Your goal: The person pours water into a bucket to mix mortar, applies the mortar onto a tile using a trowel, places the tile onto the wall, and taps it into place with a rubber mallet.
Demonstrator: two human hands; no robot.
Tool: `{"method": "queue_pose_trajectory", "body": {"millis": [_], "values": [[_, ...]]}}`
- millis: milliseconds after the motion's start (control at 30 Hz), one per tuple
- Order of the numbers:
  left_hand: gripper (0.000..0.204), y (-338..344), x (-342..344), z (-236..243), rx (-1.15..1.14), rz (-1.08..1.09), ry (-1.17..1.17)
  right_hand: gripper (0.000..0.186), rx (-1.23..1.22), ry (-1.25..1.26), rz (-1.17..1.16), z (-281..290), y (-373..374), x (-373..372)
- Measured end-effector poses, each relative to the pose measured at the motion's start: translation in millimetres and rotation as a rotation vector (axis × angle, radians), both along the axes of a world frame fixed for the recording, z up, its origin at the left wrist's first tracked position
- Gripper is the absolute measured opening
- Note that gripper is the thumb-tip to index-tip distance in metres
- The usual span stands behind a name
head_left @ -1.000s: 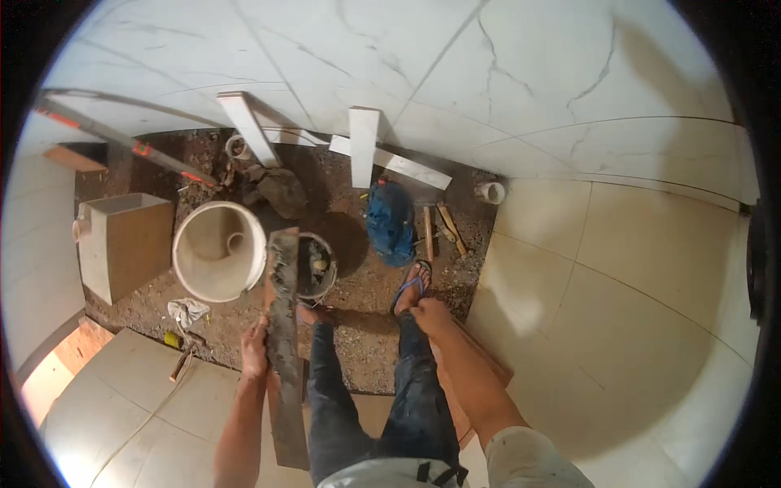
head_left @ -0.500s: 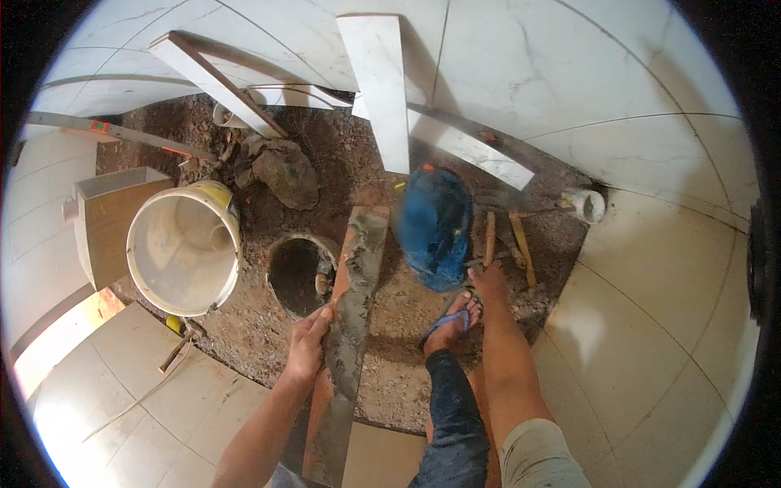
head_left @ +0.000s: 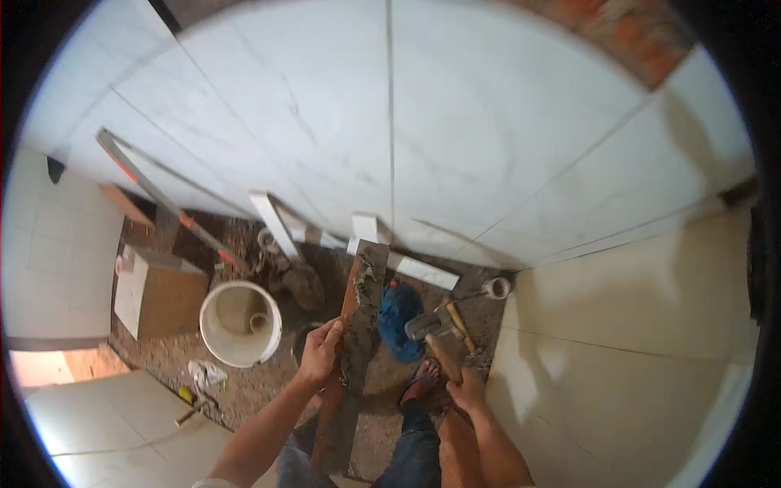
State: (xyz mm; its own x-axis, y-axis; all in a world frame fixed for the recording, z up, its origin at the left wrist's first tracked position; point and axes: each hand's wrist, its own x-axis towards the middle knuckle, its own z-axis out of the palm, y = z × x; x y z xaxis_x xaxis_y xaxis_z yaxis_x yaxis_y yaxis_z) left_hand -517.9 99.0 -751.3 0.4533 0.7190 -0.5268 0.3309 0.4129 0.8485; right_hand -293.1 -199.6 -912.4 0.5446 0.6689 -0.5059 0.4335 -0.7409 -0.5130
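My left hand (head_left: 321, 351) grips the left edge of a long tile strip (head_left: 358, 325), its reddish-brown side up and coated with grey mortar. The strip stretches away from my body over the floor. To the right, my right hand (head_left: 466, 390) is closed around the wooden handle of a trowel (head_left: 442, 355), whose grey blade is raised in front of the hand. Beyond the trowel lies a bundled blue plastic bag (head_left: 399, 321). Behind my left hand and the strip, a dark mortar bucket (head_left: 303, 342) is mostly hidden.
A white bucket (head_left: 203, 321) and a box (head_left: 167, 301) stand at left. A long level (head_left: 171, 207) leans against the tiled wall. White tile strips (head_left: 427, 271) lie along the wall. A yellow handle (head_left: 460, 325) and white pipe end (head_left: 497, 287) are at right. My sandalled foot (head_left: 423, 378) is between.
My view has tipped up, showing more wall. The mortar-coated strip has been lifted in my left hand. My right hand has drawn back from beside the blue bag with the trowel held up.
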Motion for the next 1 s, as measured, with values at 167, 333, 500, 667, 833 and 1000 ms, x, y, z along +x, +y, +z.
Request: {"method": "queue_pose_trajectory", "body": {"millis": [167,333,500,667,833,1000], "values": [[0.041,11.1,62.9,140.7,0.182,-0.188,-0.357,0.032,0.617,-0.037,-0.273,154.2,-43.1,-39.7],[0.039,-12.9,105.5,251.8,0.53,-0.329,-0.346,0.015,1.056,0.492,-0.734,269.6,-36.6,-46.3],[0.039,-43.0,145.6,326.6,0.636,-0.317,-0.583,0.014,1.176,0.28,-0.821,334.0,-35.6,-27.1],[0.037,-84.5,209.0,368.3,0.616,-0.305,-0.737,0.023,0.81,-0.547,-0.578,336.2,-82.0,24.9],[0.036,-109.7,272.9,396.7,0.405,-0.283,-0.916,0.012,1.183,0.161,-0.788,415.0,-101.7,28.7],[0.038,-173.4,332.0,417.0,0.204,-0.345,-0.937,0.028,0.9,0.29,-0.871,368.1,-197.1,7.1]]}}
